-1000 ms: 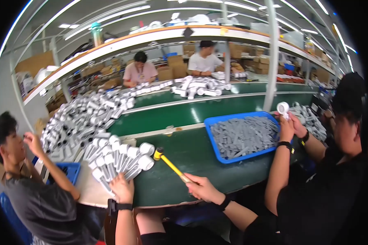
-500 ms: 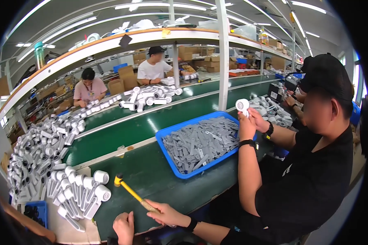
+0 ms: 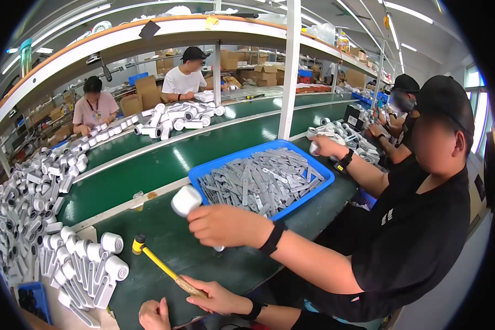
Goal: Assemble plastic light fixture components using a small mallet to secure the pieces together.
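Observation:
My right hand (image 3: pixel 219 297) grips the handle of a mallet (image 3: pixel 162 263) with a yellow shaft and a black-and-yellow head. The mallet's head is held up to the left, above the dark green worktop (image 3: pixel 165 223). My left hand (image 3: pixel 155 315) is near the table's front edge with its fingers curled and nothing visible in it. Left of the mallet, a cluster of white handheld fans (image 3: pixel 88 264) with round heads and grey-trimmed handles lies on cardboard. A co-worker's hand (image 3: pixel 234 224) holds another white handheld fan (image 3: pixel 186 201) out over the worktop, in front of me.
A blue tray (image 3: pixel 327 184) full of flat grey strips stands beyond the co-worker's arm. More white fans (image 3: pixel 27 203) pile up along the left. A small blue bin (image 3: pixel 43 294) of black parts stands at lower left. A green conveyor (image 3: pixel 165 162) runs behind, with more people and a shelf post (image 3: pixel 291 71).
The co-worker on the right has swung one arm leftward, bringing a white fan over the worktop; the other hand reaches to the far fan pile. My view has shifted slightly; I still hold the mallet.

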`<act>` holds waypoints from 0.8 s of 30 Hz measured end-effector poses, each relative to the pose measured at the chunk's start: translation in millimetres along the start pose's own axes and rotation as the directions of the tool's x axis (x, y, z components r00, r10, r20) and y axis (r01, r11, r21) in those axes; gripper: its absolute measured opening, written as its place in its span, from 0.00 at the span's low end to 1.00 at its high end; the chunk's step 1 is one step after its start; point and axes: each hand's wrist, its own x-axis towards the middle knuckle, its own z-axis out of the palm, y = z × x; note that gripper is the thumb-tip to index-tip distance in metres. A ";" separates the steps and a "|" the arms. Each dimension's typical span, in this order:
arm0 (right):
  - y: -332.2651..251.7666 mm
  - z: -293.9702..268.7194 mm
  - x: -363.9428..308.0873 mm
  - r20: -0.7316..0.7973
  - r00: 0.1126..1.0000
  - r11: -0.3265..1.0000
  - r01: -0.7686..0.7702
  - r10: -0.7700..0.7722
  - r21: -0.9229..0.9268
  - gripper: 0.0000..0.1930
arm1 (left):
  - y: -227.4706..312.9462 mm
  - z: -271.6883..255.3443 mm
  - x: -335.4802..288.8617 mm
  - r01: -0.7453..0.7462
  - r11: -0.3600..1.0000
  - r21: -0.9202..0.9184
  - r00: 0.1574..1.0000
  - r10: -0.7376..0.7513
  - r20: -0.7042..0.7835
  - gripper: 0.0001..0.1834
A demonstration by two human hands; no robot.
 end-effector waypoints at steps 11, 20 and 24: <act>-5.4 -2.8 -4.1 0.037 0.999 0.998 -0.020 0.018 0.051 0.37 | 15.1 -10.0 6.7 0.063 0.992 -0.105 0.998 -0.063 0.007 0.18; -5.4 2.8 -43.7 -0.199 0.973 0.946 0.173 -0.120 0.273 0.35 | 59.1 0.1 31.0 -0.211 0.957 -0.198 0.976 0.197 -0.090 0.13; -21.1 -7.1 -77.3 -0.189 0.974 0.924 0.185 -0.127 0.334 0.35 | 64.1 30.3 45.8 -0.242 0.963 -0.117 0.930 0.265 0.255 0.32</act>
